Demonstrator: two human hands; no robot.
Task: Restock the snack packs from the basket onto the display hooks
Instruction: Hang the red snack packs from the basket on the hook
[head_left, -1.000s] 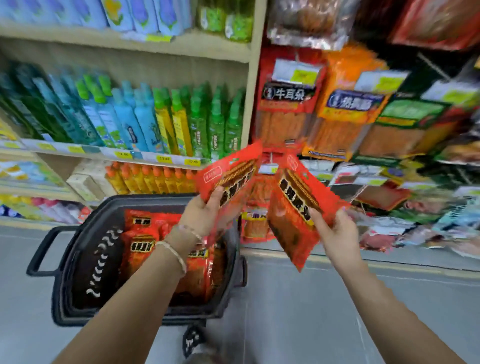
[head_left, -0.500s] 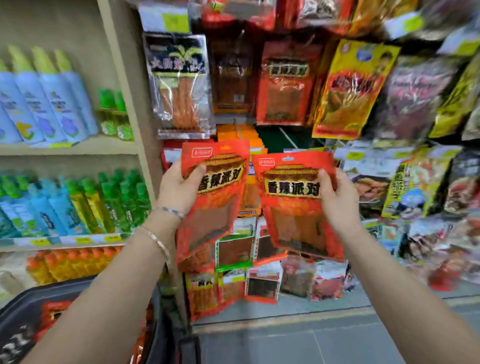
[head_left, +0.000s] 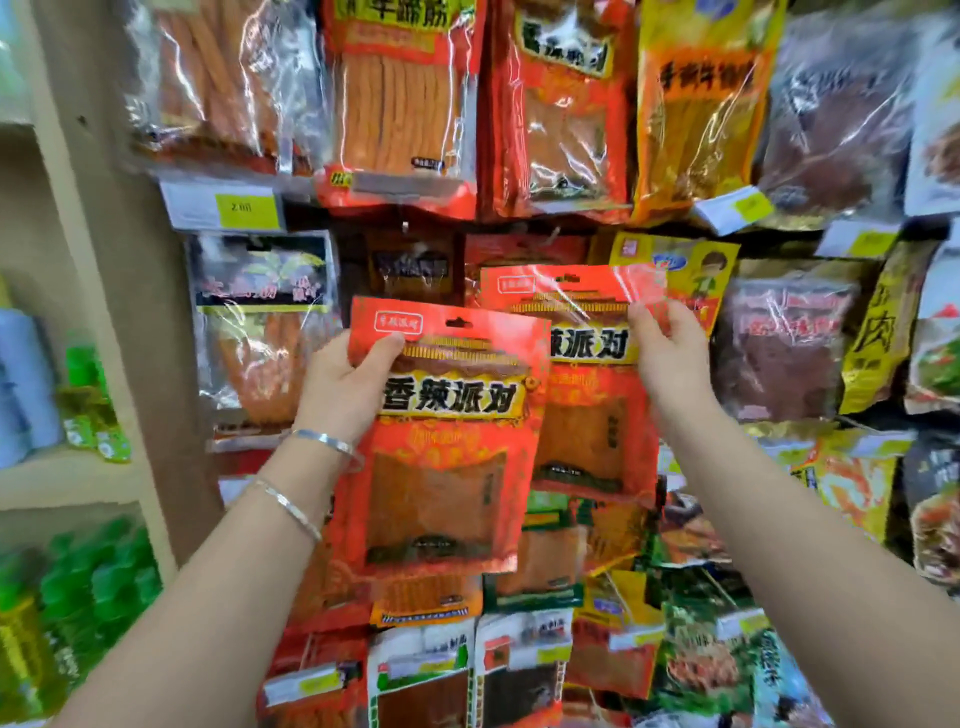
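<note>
My left hand (head_left: 343, 387) grips a red snack pack (head_left: 441, 467) by its upper left edge, held upright in front of the hook wall. My right hand (head_left: 670, 353) pinches a second, identical red snack pack (head_left: 587, 415) at its top right corner, higher and further back, partly covered by the first. Both packs show a hang hole near the top. Behind them hang rows of snack packs on display hooks; a bare hook tip (head_left: 405, 226) shows just above the held packs. The basket is out of view.
Hanging snack packs (head_left: 400, 104) fill the wall above, below and to the right, with price tags (head_left: 244, 208) on the hook ends. A beige shelf upright (head_left: 119, 291) stands at left, with green bottles (head_left: 88, 582) on shelves beyond it.
Both hands have lifted the two red packs from over the basket up to the hook wall. The view has tilted upward, and the right pack now sits behind and above the left one.
</note>
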